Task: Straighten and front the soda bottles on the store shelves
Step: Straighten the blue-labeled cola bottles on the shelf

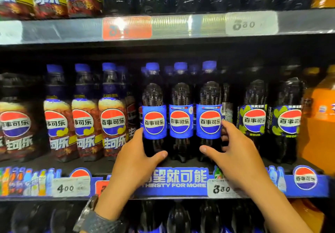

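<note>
Three upright blue-labelled soda bottles [180, 122], logos forward

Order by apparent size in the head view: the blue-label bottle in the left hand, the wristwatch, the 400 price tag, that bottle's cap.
1. blue-label bottle
2. wristwatch, but near the camera and cropped, so unsure
3. 400 price tag
4. cap

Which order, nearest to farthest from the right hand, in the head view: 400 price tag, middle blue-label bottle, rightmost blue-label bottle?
1. Rightmost blue-label bottle, held by the right hand.
2. Middle blue-label bottle, next left.
3. 400 price tag, far left shelf edge.
</note>
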A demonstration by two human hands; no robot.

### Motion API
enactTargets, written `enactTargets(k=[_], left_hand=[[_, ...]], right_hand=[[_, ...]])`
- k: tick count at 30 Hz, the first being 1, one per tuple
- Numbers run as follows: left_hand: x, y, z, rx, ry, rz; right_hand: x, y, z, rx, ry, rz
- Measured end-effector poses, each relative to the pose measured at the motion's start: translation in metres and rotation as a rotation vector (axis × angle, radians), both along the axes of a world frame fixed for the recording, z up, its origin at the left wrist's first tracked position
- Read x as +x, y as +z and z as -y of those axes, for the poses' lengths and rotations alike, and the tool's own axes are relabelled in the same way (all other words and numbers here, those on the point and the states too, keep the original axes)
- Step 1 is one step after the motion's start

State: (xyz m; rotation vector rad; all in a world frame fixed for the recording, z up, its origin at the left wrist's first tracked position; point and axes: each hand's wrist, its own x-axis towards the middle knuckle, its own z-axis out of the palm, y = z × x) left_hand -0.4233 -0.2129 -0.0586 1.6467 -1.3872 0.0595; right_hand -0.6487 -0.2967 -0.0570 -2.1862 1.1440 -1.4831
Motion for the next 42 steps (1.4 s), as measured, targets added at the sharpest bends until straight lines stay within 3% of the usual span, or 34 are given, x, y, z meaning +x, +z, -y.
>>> enactTargets(k=[8, 16, 18, 21, 25, 37, 42], left_hand=[[0.004, 0.005, -0.004, 0.030, -0.085, -0.049], [-0.001, 0.005, -0.013, -0.037, 0.005, 0.021], [0.000, 0.004, -0.023, -0.139, 0.099, 0.076], [0.016, 0.001, -0.038, -0.351, 0.394, 0.237], [0.034, 0.001, -0.040, -0.336, 0.554, 0.236], [0.032, -0.003, -0.041, -0.295, 0.450, 0.171], [-0.010, -0.029, -0.069, -0.362, 0.219, 0.492]], right_hand=[[0.000, 0.002, -0.003, 0.001, 0.028, -0.037], [0.003, 0.004, -0.012, 0.008, -0.007, -0.098], [0.005, 0.004, -0.018, -0.024, -0.059, -0.101], [0.014, 0.004, -0.036, -0.257, -0.206, -0.074], [0.039, 0.003, -0.056, -0.357, -0.184, -0.017], [0.006, -0.025, -0.063, -0.256, -0.047, 0.086], [-0.036, -0.058, -0.075, -0.284, -0.018, 0.062]])
